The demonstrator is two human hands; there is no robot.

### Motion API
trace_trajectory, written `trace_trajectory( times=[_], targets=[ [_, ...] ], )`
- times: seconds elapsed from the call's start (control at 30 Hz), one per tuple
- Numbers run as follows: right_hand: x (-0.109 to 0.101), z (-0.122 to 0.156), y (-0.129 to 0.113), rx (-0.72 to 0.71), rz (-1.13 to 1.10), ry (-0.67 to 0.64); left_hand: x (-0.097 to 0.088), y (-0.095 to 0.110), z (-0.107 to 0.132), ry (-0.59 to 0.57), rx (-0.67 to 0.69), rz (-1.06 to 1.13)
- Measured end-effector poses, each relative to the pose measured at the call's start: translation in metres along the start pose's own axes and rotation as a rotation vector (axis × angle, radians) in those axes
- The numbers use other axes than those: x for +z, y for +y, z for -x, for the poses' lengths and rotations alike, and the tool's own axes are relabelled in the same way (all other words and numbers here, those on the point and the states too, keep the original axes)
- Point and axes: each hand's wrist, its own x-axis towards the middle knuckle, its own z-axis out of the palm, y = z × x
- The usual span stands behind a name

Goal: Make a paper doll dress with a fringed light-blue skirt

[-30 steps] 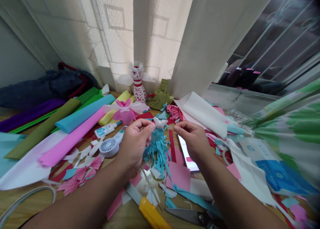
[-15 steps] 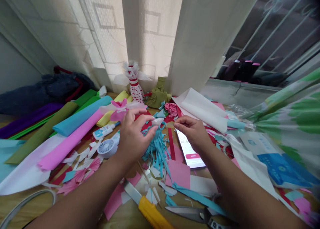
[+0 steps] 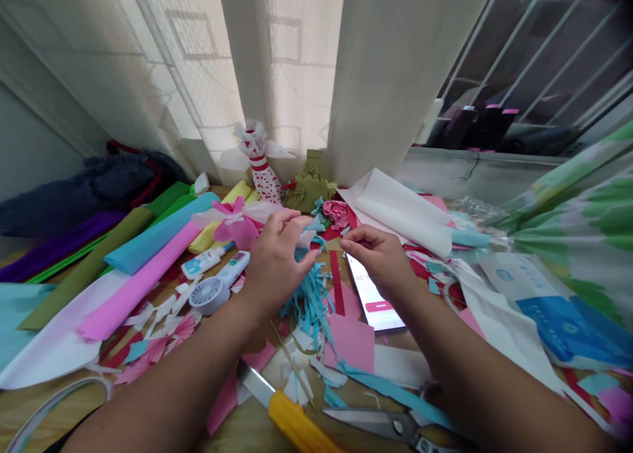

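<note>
Left hand (image 3: 275, 263) open, fingers (image 3: 285, 219) spread beside the blue paper fringe (image 3: 305, 301); right hand (image 3: 378, 258) curled above a smartphone (image 3: 372, 301), any hold unclear

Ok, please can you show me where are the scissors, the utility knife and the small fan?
Scissors (image 3: 368, 421): head view, on the metal blade.
Utility knife (image 3: 291, 419): head view, on the yellow handle.
Small fan (image 3: 208, 295): head view, on the round white grille.
</note>
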Motion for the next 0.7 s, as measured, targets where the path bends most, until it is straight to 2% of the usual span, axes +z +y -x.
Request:
trace_trajectory(
  times=[0.2, 0.43, 0.7],
  targets=[
    [0.0, 0.001, -0.001, -0.001, 0.004, 0.002, 0.0, -0.005, -0.001, -0.053, 0.057, 0.018],
    [0.004, 0.0, -0.002, -0.018, 0.074, -0.005, 0.0, -0.013, 0.003, -0.015, 0.085, 0.126],
    [0.012, -0.002, -0.008, -0.075, 0.184, -0.047, 0.0, -0.015, 0.006, 0.004, 0.077, 0.154]
  ],
)
